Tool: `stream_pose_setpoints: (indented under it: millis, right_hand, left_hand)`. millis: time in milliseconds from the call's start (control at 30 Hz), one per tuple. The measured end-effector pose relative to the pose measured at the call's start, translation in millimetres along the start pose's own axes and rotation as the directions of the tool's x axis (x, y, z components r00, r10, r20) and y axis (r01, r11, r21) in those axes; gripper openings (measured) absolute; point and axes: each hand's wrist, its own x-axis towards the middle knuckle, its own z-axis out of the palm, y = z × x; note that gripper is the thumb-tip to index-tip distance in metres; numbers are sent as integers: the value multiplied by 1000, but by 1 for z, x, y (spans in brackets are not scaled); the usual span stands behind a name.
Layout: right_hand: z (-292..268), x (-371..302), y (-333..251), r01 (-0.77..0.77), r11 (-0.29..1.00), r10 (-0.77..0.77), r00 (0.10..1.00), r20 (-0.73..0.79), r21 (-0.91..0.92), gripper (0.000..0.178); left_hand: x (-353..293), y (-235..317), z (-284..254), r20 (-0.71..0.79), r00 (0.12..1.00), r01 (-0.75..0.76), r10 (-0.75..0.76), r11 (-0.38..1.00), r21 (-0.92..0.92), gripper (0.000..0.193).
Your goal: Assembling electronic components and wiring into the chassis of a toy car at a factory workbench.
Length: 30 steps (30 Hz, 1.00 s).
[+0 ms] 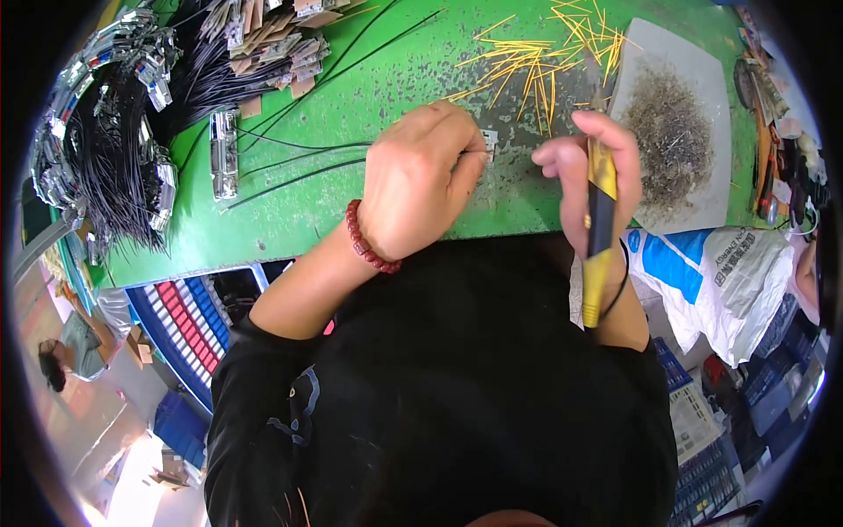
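Note:
My left hand [421, 171] is closed over the green bench, its thumb and fingers pinched together. Black cables [307, 180] run from the left into this hand. A small pale board-like piece [491, 143] shows just past the fingertips; how it is gripped is hidden. My right hand [615, 158] is wrapped round a slim tool with a yellow-and-black handle [601, 220], held upright in the picture. Its thin tip is blurred, so its exact kind is unclear. A clear-and-silver module [225, 156] lies at the left, at the ends of the cables.
Thin yellow strips [536, 70] lie scattered at the back. A grey sheet [650, 53] bears a heap of dark scraps [672, 132]. Bundles of black cables [114, 167] and stacked boards [277, 48] fill the far left. A white bag [729, 281] stands by the bench's right edge.

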Motion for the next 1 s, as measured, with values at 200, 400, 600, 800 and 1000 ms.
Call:
stream_pose_setpoints:
  millis: [200,400,600,800,1000]
  right_hand:
    - [-33,-32,5,-183,979,187,982,-37,89,80]
    - [-28,-41,4,-197,958,231,961,-155,208,34]
    - [-26,-38,9,-161,963,168,986,-16,217,24]
    - [-26,-37,10,-168,969,171,985,-4,180,26]
    - [-25,-36,11,-153,976,153,988,14,155,25]
  left_hand:
    - [0,-10,12,30,1000,-11,9,998,68,8]
    - [4,-9,10,68,998,5,-11,997,81,7]
    - [9,-6,8,122,992,22,-34,994,105,7]
    - [11,-5,7,139,989,31,-49,991,127,6]
    - [11,-5,8,130,991,25,-42,991,128,5]
